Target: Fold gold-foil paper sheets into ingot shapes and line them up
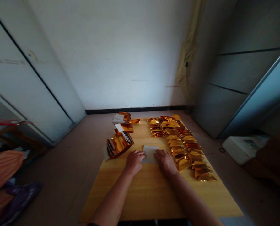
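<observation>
A small pale sheet of paper (150, 154) lies on the wooden table between my two hands, its far edge turned up in a lighter strip. My left hand (134, 160) grips its left edge, fingers bent and close together. At the right edge, my right hand (165, 161) holds it the same way; the thumbs are hard to make out. Left of my left hand stand curled stacks of gold foil paper (118, 144) with white backs. Beside my right hand, rows of folded gold foil pieces (177, 142) overlap down the table's right side.
The wooden table (140, 201) reaches toward a white wall (121, 56). Grey cabinets stand left (31, 81) and right (234, 72). A white box (239, 149) sits on the floor at right. Orange and purple bags (5, 172) lie at left.
</observation>
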A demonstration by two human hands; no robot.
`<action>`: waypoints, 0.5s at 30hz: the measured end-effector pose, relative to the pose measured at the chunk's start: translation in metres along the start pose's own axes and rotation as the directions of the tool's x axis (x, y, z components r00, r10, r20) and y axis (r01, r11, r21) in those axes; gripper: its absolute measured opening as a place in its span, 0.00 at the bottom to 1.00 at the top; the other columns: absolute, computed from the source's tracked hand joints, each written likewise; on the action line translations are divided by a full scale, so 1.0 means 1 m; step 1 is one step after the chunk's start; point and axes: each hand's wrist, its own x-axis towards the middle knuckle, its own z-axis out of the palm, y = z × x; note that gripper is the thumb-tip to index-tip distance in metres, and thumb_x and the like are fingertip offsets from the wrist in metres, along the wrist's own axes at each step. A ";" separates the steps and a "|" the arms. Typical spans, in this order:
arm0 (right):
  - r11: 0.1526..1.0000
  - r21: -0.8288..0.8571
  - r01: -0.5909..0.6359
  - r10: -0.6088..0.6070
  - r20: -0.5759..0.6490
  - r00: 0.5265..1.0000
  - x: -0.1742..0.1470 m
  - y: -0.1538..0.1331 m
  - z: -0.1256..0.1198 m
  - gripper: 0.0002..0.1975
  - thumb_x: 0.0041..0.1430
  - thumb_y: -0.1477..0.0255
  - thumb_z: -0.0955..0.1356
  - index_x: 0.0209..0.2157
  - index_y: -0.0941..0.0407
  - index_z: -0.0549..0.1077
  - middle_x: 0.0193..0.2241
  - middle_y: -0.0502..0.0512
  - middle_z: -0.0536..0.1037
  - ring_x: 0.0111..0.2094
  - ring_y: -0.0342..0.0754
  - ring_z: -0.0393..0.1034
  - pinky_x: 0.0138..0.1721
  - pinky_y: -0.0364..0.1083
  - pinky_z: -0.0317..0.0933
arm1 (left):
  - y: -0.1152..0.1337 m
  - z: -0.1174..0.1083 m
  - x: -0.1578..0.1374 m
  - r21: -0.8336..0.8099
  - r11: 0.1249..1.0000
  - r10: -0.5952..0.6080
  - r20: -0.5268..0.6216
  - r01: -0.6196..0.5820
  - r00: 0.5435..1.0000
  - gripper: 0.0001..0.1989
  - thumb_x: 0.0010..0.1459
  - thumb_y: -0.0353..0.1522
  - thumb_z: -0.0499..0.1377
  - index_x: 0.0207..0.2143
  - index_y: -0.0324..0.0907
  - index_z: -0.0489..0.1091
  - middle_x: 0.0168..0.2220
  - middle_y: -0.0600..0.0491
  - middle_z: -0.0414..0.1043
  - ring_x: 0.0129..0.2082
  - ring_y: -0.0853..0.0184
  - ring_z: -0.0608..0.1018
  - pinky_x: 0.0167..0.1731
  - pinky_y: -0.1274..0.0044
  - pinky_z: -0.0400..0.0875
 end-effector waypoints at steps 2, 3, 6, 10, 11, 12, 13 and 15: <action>1.000 -0.008 -0.014 0.014 0.021 1.000 0.001 -0.002 -0.002 0.13 0.62 0.75 0.61 0.45 0.52 0.73 0.51 0.57 0.71 0.49 0.51 0.62 0.46 0.48 0.55 | 0.010 -0.007 0.005 0.058 0.997 -0.057 0.054 0.054 0.997 0.16 0.49 0.21 0.55 0.35 0.47 0.77 0.44 0.53 0.77 0.43 0.63 0.74 0.44 0.69 0.65; 1.000 -0.008 -0.023 0.023 0.030 0.999 0.001 -0.003 -0.003 0.13 0.62 0.75 0.60 0.44 0.52 0.73 0.50 0.56 0.71 0.48 0.51 0.62 0.46 0.48 0.55 | 0.015 -0.010 0.007 0.090 0.994 -0.071 0.077 0.064 0.994 0.11 0.52 0.25 0.56 0.32 0.46 0.77 0.41 0.52 0.77 0.42 0.63 0.74 0.44 0.68 0.65; 0.996 0.024 -0.083 0.082 0.039 0.996 0.007 -0.003 -0.005 0.13 0.62 0.74 0.60 0.40 0.52 0.75 0.47 0.55 0.73 0.47 0.50 0.63 0.45 0.47 0.55 | 0.027 -0.009 0.012 0.154 0.982 -0.115 0.021 0.111 0.993 0.11 0.58 0.34 0.55 0.28 0.42 0.76 0.35 0.49 0.77 0.41 0.60 0.73 0.42 0.67 0.63; 0.970 0.131 -0.206 0.211 -0.029 0.977 0.022 0.001 -0.008 0.18 0.58 0.75 0.61 0.50 0.54 0.71 0.51 0.56 0.72 0.49 0.49 0.62 0.47 0.45 0.55 | 0.026 0.007 0.012 0.152 0.982 -0.107 -0.055 0.114 0.993 0.07 0.57 0.29 0.57 0.28 0.40 0.74 0.33 0.48 0.75 0.40 0.62 0.73 0.41 0.69 0.64; 0.964 0.143 -0.226 0.233 -0.036 0.972 0.026 0.001 -0.008 0.20 0.57 0.74 0.62 0.52 0.54 0.69 0.52 0.56 0.71 0.50 0.50 0.62 0.47 0.45 0.55 | 0.024 0.011 0.012 0.143 0.984 -0.097 -0.083 0.108 0.992 0.06 0.56 0.28 0.57 0.28 0.40 0.74 0.34 0.48 0.75 0.40 0.62 0.73 0.40 0.70 0.64; 0.958 0.147 -0.247 0.254 -0.030 0.967 0.030 0.001 -0.009 0.22 0.56 0.73 0.63 0.53 0.55 0.68 0.52 0.56 0.71 0.50 0.51 0.61 0.47 0.46 0.55 | 0.021 0.015 0.011 0.132 0.987 -0.083 -0.103 0.096 0.991 0.06 0.56 0.27 0.58 0.27 0.40 0.73 0.34 0.49 0.75 0.39 0.62 0.72 0.40 0.71 0.65; 0.953 0.143 -0.268 0.273 -0.014 0.962 0.033 0.001 -0.010 0.24 0.54 0.72 0.64 0.54 0.54 0.67 0.51 0.56 0.71 0.51 0.52 0.60 0.47 0.47 0.55 | 0.018 0.018 0.011 0.118 0.989 -0.070 -0.121 0.085 0.990 0.06 0.56 0.27 0.58 0.27 0.40 0.72 0.33 0.49 0.74 0.39 0.63 0.72 0.40 0.72 0.65; 0.942 0.126 -0.310 0.309 0.030 0.951 0.040 -0.001 -0.012 0.26 0.52 0.71 0.65 0.54 0.54 0.67 0.49 0.57 0.72 0.51 0.54 0.60 0.46 0.48 0.55 | 0.015 0.022 0.010 0.085 0.995 -0.045 -0.155 0.059 0.987 0.06 0.55 0.25 0.57 0.26 0.40 0.71 0.32 0.50 0.73 0.37 0.64 0.72 0.39 0.73 0.66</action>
